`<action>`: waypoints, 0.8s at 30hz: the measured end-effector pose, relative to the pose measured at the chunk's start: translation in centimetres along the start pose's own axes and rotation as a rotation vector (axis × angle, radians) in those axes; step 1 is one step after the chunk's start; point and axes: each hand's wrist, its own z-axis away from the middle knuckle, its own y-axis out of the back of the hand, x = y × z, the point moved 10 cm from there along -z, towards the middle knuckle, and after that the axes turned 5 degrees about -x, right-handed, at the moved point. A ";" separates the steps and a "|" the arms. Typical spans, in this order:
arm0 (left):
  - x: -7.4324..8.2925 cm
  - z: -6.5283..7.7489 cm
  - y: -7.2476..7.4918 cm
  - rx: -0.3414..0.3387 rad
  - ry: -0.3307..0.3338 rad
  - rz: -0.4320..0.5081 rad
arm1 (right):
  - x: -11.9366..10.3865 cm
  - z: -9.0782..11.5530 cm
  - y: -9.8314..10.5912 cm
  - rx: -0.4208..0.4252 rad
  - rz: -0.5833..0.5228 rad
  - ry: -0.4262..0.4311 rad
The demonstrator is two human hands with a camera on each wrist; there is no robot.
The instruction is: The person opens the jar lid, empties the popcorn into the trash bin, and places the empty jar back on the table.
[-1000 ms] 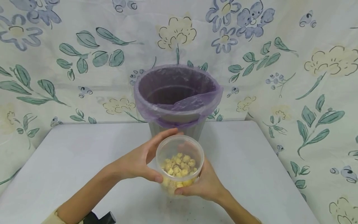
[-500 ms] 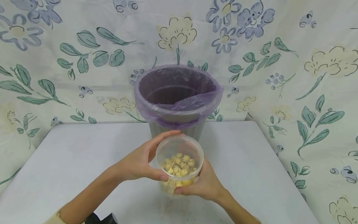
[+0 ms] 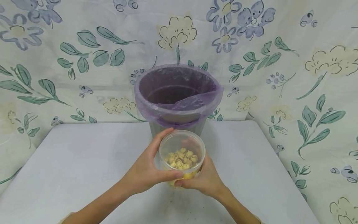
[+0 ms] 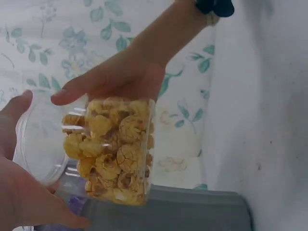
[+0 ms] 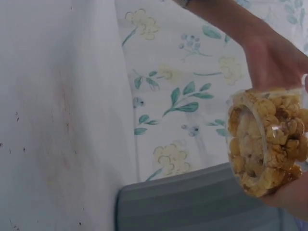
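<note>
Sitting snugly between the two hands, the clear round jar is held off the table on the near side of the bin, its rim toward the viewer. Its long axis runs from rim to base, nearly upright; the exact tilt is hard to tell. Popcorn fills the lower part, and whether a lid covers the top I cannot tell. Both hands touch the jar: the left hand grips higher, nearer the rim, its thumb across the near wall and forefinger along the far left, spread wide around it. The right hand holds lower on the right, its thumb on the near wall just below the left thumb; its far fingers are mostly hidden in the head view. Farther off stands the grey bin, lined with a purple bag, on the white table before a flowered cloth.

Compared with half a second ago, the jar sits slightly farther and to the right, and the left thumb reaches farther across it. The bin stays put.
</note>
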 end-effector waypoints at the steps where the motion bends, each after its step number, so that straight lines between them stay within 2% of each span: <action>1: 0.1 0.0 0.0 -0.007 -0.004 -0.003 | 0.1 0.0 0.0 -0.001 -0.001 -0.009; 5: 0.2 -0.4 -0.1 -0.096 -0.034 0.021 | 0.0 0.0 0.0 -0.002 -0.011 -0.022; 7: 0.0 -0.7 -0.1 -0.173 -0.042 0.064 | -0.1 0.0 -0.1 -0.004 -0.023 -0.016; 12: -1.0 -1.2 -0.5 -0.399 -0.019 0.239 | -0.3 0.1 -0.7 -0.037 -0.060 -0.001; 15: -1.2 -1.2 -0.8 -0.494 -0.037 0.294 | -0.4 0.2 -1.1 -0.063 -0.077 0.002; 19: -1.0 -1.3 -0.9 -0.540 -0.068 0.329 | -0.5 0.2 -1.3 -0.081 -0.118 0.000; 24: -0.9 -1.4 -0.8 -0.512 -0.075 0.334 | -0.6 0.2 -1.5 -0.095 -0.143 -0.001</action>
